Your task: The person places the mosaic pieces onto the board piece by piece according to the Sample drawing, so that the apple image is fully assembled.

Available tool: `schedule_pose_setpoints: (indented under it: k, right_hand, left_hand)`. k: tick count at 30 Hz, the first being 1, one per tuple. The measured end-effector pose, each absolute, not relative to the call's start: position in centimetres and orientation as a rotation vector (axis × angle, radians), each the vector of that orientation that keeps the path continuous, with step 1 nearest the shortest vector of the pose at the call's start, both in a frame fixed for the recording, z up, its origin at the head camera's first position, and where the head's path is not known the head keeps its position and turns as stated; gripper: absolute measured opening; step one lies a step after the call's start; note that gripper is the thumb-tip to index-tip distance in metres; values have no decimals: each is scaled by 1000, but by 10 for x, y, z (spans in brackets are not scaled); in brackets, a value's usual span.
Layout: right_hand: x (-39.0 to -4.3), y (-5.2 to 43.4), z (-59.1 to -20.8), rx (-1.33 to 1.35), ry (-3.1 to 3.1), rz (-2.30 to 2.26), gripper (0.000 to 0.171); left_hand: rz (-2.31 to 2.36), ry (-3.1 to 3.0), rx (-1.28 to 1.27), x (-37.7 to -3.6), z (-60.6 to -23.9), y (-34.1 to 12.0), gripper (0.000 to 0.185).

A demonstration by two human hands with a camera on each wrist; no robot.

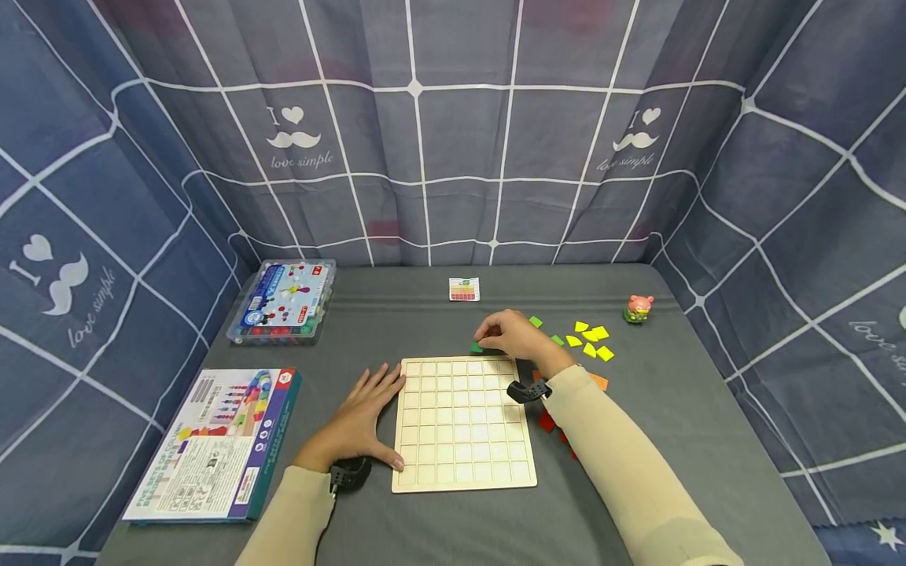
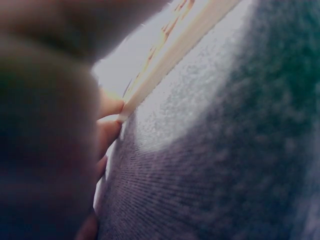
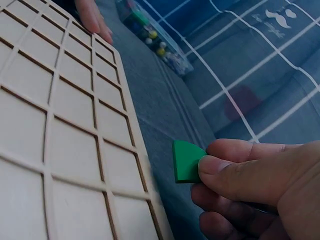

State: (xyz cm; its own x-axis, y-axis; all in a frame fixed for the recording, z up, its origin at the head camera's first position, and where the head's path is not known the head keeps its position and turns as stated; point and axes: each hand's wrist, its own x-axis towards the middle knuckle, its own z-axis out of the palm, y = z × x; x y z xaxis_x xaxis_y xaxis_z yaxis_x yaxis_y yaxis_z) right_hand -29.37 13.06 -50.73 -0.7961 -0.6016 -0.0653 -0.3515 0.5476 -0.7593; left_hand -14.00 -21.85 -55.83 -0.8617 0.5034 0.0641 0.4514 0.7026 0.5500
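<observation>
Pinched 1 green piece [image 3: 187, 162] in right hand [image 1: 518, 333] near wooden board [image 1: 463, 424]; touched its left side with spread-out left hand [image 1: 363, 418].

- A clear plastic case [image 1: 286, 301] of small coloured pieces sits at the far left corner of the table [image 1: 679, 440], a blue-and-white label on top.
- A large flat box [image 1: 212, 448] with a printed white face lies along the left edge.
- A pink-and-green toy figure [image 1: 638, 309] stands near the far right corner.
- Blue-grey curtains [image 1: 460, 134] with white lines rise beyond the far edge.
</observation>
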Motion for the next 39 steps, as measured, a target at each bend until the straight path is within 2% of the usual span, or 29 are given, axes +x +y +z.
schedule_pose_setpoints:
  k: [13, 39]
  right_hand:
    - [-283, 104, -508, -949, 2388, -1029, 6]
    - [-272, 91, -512, -984, 2459, -895, 6]
  left_hand:
    - [874, 2821, 780, -141, -557, -218, 152]
    - [839, 2821, 760, -141, -557, -217, 151]
